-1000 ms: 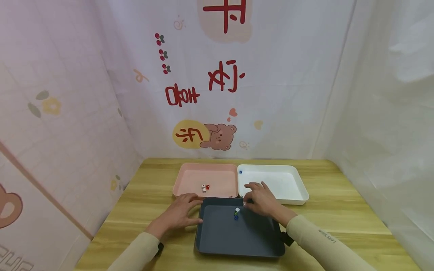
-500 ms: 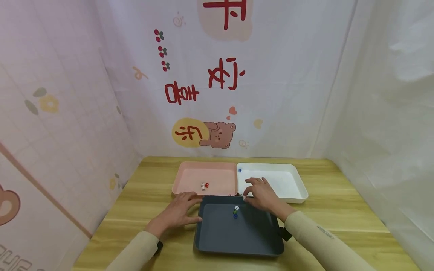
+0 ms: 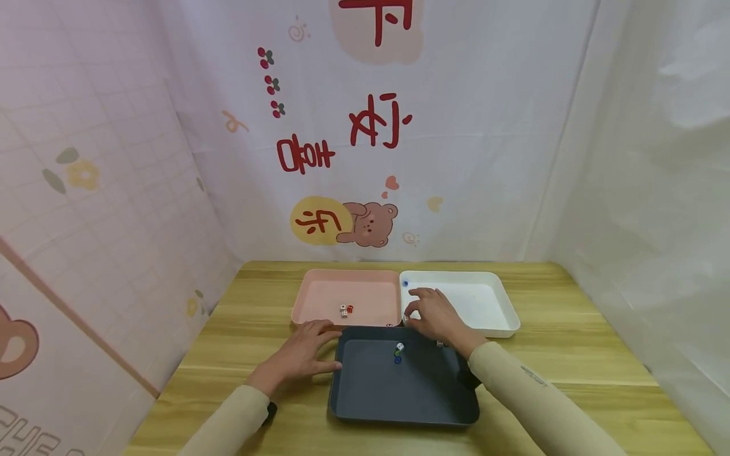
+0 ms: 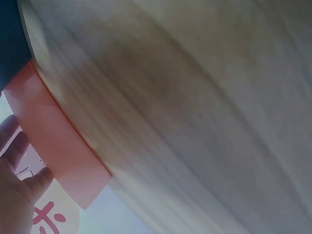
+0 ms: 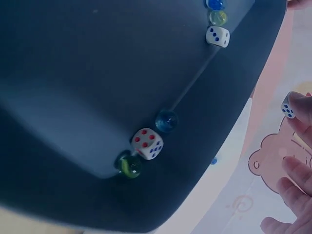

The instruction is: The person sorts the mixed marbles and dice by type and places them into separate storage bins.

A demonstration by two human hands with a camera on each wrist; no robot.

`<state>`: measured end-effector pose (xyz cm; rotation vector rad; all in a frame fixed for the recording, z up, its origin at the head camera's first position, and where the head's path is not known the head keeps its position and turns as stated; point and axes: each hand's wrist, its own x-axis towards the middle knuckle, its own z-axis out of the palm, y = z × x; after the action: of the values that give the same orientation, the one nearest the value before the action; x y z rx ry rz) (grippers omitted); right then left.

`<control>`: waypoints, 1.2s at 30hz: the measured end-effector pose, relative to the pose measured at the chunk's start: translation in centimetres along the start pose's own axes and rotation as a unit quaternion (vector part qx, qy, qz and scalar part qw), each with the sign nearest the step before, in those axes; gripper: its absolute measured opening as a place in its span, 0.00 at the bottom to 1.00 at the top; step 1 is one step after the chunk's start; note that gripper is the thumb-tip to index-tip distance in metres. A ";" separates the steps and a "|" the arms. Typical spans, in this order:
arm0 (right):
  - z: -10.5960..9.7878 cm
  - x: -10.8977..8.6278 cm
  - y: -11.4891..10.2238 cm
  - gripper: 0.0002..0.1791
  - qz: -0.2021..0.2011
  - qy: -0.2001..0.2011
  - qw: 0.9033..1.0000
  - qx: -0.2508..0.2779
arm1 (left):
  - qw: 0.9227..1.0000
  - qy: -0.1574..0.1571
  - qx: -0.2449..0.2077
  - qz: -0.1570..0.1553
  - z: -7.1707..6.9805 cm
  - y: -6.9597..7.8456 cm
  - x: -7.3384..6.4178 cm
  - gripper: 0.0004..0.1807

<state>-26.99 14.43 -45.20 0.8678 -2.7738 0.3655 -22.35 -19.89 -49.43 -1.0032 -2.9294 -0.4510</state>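
Thumb and index finger of my right hand (image 3: 436, 316) pinch a white die with blue dots (image 5: 288, 106), above the back rim of the dark tray (image 3: 399, 399) near where the pink and white trays meet. My left hand (image 3: 302, 351) lies at the dark tray's left rim, fingers spread and holding nothing. In that tray a white die (image 5: 217, 36), a yellow-green marble (image 5: 218, 18) and a blue marble (image 5: 216, 4) sit in a row. Near its back right corner are a red-and-blue-dotted die (image 5: 147, 143), a clear blue marble (image 5: 166, 120) and a green marble (image 5: 130, 165).
Behind the dark tray stand a pink tray (image 3: 325, 291) with a red die (image 3: 350, 309) and white dice (image 3: 344, 313), and a white tray (image 3: 473, 301) with a blue marble (image 3: 405, 284). All rest on a wooden table (image 3: 570, 380) before a printed curtain (image 3: 479, 126).
My right hand has moved with the die from inside the dark tray, away and slightly left, to over its back rim. The left hand stays by the left rim.
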 end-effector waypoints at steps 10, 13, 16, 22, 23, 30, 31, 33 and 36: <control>1.0 1.4 0.0 0.03 0.020 -0.012 1.000 -0.004 | 1.000 0.007 0.008 0.009 0.4 -0.3 -0.2 0.42; 1.3 1.8 -0.3 0.03 0.035 -0.020 0.999 -0.005 | 1.000 0.003 0.011 0.002 0.5 -0.3 -0.3 0.42; 1.2 2.3 -0.7 0.03 0.048 -0.023 0.999 -0.003 | 1.000 0.003 0.008 0.002 0.5 -0.3 -0.4 0.42; 1.0 3.6 -1.4 0.03 0.067 -0.028 0.997 0.002 | 1.000 0.004 -0.001 0.001 0.3 -0.2 -0.2 0.41; 1.0 3.7 -1.4 0.03 0.069 -0.029 0.997 0.002 | 1.000 0.004 0.000 0.002 0.3 -0.2 -0.2 0.41; 1.5 4.3 -2.4 0.03 0.085 -0.044 0.995 0.019 | 1.000 0.009 -0.001 0.007 0.3 -0.2 0.0 0.41; 1.5 4.4 -2.6 0.03 0.085 -0.045 0.995 0.018 | 1.000 0.009 -0.001 0.007 0.4 -0.2 0.0 0.41; 1.8 4.6 -2.9 0.03 0.085 -0.045 0.995 0.015 | 1.000 0.011 -0.004 0.009 0.4 -0.2 0.0 0.42; 2.4 4.9 -3.3 0.03 0.081 -0.050 0.995 0.011 | 1.000 0.012 -0.005 0.007 0.4 -0.2 0.0 0.41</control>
<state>-29.33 8.49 -45.52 0.6864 -2.9475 0.3904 -22.42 -19.92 -49.88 -1.0108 -2.8992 -0.4737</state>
